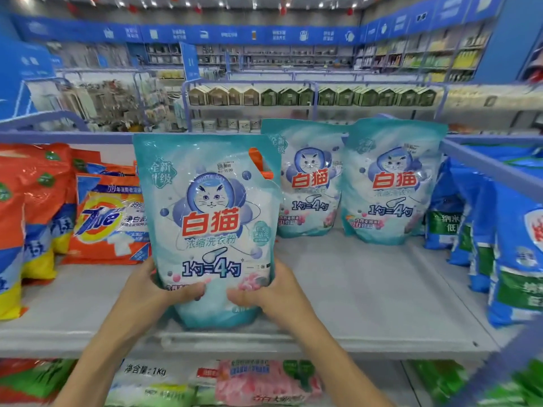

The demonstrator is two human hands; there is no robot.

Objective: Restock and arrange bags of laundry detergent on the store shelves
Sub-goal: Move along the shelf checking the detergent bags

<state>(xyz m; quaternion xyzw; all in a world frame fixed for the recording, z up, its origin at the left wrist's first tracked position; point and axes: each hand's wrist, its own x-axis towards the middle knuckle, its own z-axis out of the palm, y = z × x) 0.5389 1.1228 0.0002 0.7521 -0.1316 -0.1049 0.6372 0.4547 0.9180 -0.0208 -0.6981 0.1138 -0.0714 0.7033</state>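
From the head camera, the left hand (152, 292) and the right hand (273, 292) both grip the teal bag (208, 218) low down. The thumbs press across its front and the fingers curl out of sight behind it. The bag stands upright at the very front of the shelf (367, 289), its base at or just above the board (which of the two cannot be told).

The likeliest trouble is toppling. The hold is at the bottom only, the tall upper part is unsupported, and the base sits close to the front lip (352, 343). If it is let go here, it could tip forward off the shelf towards the packs on the lower shelf (264, 380). A soft, powder-filled bag may also slump or sag instead of standing square. If it is pushed back carelessly, it could nudge the orange bags (108, 221) just beside its left edge.

For room, the bare board lies to the right of the held bag and runs back to the two matching bags (308, 183) standing against the rear. That is a broad open patch in front of them. The blue bags (482, 230) close off the right side, and the orange bags the left. The straight way back and slightly right looks free.
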